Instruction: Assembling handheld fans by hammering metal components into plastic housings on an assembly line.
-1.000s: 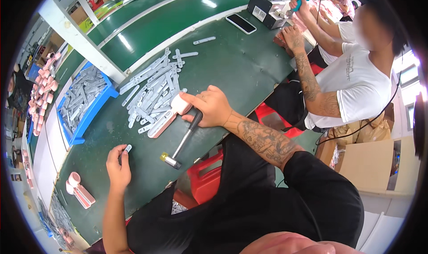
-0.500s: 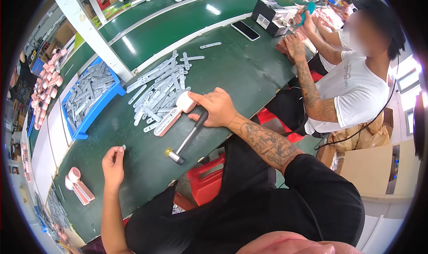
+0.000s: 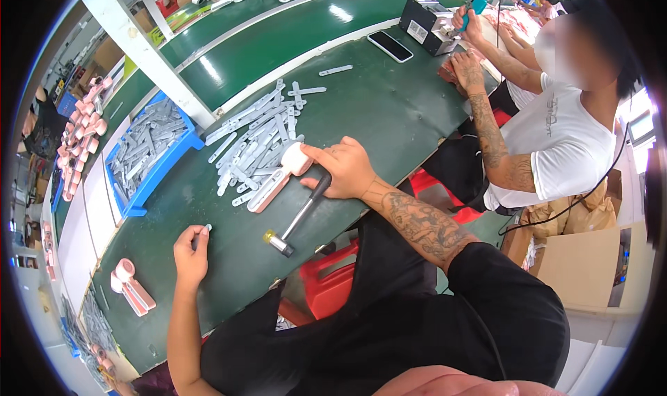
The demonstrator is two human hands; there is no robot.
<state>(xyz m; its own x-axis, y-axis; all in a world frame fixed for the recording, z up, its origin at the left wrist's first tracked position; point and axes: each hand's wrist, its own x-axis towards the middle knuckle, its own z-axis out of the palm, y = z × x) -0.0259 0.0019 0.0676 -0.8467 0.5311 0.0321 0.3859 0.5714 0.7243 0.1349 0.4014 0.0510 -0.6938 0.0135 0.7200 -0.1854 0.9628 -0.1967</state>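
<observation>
My right hand [image 3: 344,170] wraps round the dark handle of a small hammer [image 3: 300,219], whose yellow and black double-faced head points toward the table's near edge. Its index finger touches the round white end of a pink and white handheld device [image 3: 272,186], which lies on the green table. Between the thumb and fingertips of my left hand [image 3: 191,253] is a small pale piece [image 3: 208,227], too small to name. Left of that hand lies a second pink device [image 3: 132,288]. Beyond the first device spreads a loose pile of grey strip-shaped plastic parts [image 3: 257,142].
A blue bin [image 3: 163,161] full of grey strips stands at the left, beside a white post [image 3: 149,52]. Farther off are a phone [image 3: 390,46] and a black machine box [image 3: 427,26]. A co-worker [image 3: 563,139] sits at right, holding a teal tool [image 3: 476,8]. Red stool [image 3: 330,285] below.
My left hand has shifted slightly right with the small piece. My right hand stays on the hammer and device. The whole view has shifted a little; the co-worker's teal tool has tilted.
</observation>
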